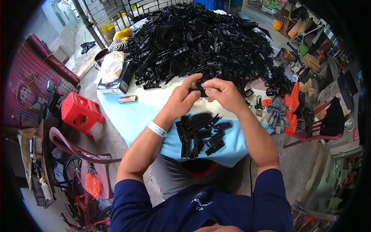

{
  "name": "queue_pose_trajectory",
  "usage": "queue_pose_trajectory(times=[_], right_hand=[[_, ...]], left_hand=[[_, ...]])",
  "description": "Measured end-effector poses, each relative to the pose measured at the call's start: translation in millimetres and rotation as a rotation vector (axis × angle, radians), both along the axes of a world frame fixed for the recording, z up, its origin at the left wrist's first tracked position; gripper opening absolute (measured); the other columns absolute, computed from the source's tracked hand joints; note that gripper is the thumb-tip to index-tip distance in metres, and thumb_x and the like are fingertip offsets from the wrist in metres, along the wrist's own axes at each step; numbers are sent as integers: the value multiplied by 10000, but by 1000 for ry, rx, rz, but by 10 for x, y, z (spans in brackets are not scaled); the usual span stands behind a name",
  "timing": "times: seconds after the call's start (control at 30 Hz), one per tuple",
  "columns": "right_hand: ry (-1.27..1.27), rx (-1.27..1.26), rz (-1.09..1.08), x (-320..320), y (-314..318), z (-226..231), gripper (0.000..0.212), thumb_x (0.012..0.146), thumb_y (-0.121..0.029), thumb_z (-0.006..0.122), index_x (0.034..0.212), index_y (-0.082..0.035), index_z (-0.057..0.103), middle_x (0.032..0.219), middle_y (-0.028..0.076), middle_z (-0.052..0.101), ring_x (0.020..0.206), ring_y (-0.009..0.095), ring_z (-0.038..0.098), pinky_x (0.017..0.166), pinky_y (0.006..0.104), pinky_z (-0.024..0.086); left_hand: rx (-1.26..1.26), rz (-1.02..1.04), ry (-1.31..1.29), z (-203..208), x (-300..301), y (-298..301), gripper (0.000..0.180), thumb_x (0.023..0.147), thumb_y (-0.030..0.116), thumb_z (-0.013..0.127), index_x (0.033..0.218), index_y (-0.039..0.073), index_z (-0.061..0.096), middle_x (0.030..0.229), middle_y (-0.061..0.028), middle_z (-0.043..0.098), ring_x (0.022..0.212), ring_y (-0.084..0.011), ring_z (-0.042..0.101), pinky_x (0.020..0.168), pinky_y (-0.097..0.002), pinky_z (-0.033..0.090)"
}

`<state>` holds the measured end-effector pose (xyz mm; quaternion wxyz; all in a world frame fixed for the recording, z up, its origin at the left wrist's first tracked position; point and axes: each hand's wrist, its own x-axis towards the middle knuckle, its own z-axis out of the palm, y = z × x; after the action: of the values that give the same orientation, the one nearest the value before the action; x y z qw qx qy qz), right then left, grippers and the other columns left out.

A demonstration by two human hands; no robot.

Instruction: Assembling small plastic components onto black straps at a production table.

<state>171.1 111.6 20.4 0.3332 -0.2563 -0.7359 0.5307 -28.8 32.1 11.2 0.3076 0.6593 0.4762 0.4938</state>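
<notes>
My left hand and my right hand meet over the table, fingertips closed around a small black plastic part. My fingers cover most of it, so its exact shape does not show. Just beyond them rises a large heap of black plastic parts, long and narrow with slots. Between my forearms, near the table's front edge, lies a smaller group of black parts. One loose black part sits left of my hands, and another to the right.
A box with a whitish packet on top stands at the left, near a small orange and silver pack. Grey gloves and an orange plastic bag lie at the right edge. A red stool and a pink chair stand left.
</notes>
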Motion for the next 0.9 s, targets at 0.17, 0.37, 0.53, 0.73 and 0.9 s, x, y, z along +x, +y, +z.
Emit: queue_pose_trajectory(times=[0.17, 0.37, 0.53, 0.73, 0.9], right_hand=[[82, -100, 102, 60, -12, 35, 149, 986, -94, 676, 1108, -15, 711, 862, 19, 681, 731, 93, 655, 679, 262, 559], [-133, 58, 312, 107, 32, -32, 168, 981, -105, 672, 1104, -1, 717, 868, 21, 706, 776, 65, 643, 702, 244, 529], [-255, 805, 37, -149, 32, -225, 232, 861, -96, 685, 1090, -72, 716, 1127, 77, 711, 1017, 320, 668, 899, 409, 546], [-451, 871, 24, 66, -21, -98, 148, 838, -175, 719, 970, -109, 718, 968, 69, 694, 953, 291, 678, 850, 423, 559], [-383, 821, 14, 230, 50, -58, 114, 804, -117, 702, 897, -51, 711, 861, 106, 671, 860, 306, 675, 773, 409, 549]], left_hand=[[121, 101, -49, 13, -259, 50, 395, 926, 87, 585, 1312, 8, 614, 838, -93, 659, 742, -172, 625, 716, -310, 518], [202, 836, 198, -198, -1121, 30, 130, 818, 90, 653, 893, 61, 755, 829, -129, 732, 737, -283, 710, 690, -361, 551], [-74, 730, 623, -244, -995, 79, 221, 785, 111, 613, 917, 149, 787, 960, -126, 747, 929, -362, 700, 834, -449, 554], [-50, 251, 324, -132, -436, 4, 189, 762, 38, 696, 939, 41, 763, 954, -122, 767, 815, -314, 720, 799, -391, 572], [257, -19, 484, -84, -346, 61, 219, 780, 34, 737, 996, 44, 775, 1018, -90, 758, 963, -264, 685, 901, -374, 539]])
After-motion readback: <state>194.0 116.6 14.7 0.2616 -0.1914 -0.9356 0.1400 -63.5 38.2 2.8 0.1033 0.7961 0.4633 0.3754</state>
